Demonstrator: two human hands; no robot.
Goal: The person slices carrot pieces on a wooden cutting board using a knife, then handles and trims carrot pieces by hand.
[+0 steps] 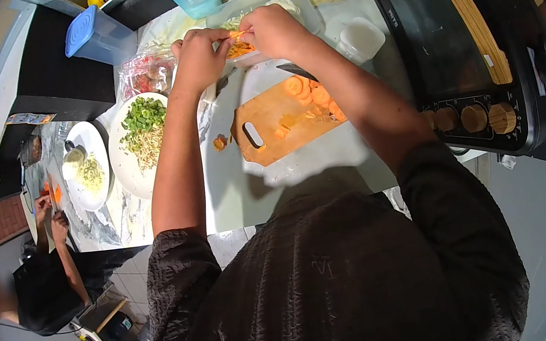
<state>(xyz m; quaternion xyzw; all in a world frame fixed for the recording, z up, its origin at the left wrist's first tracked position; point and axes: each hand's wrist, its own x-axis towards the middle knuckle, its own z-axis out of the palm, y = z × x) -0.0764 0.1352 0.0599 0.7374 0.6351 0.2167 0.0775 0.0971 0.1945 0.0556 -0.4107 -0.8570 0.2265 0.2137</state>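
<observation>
Holds thin carrot strips (237,34) pinched in the narrowed fingers of left hand (203,54) and right hand (272,31), over the clear plastic container (313,12) near the far edge of the desk (235,189). Seems midway through separating cut carrot; likely calls for loosening that pinch. Shows smooth, round carrot slices (321,97) toward the right end of the flat cutting board (272,107).

From the person's head, the view looks forward and steeply down at the nearby counter (228,190).
</observation>
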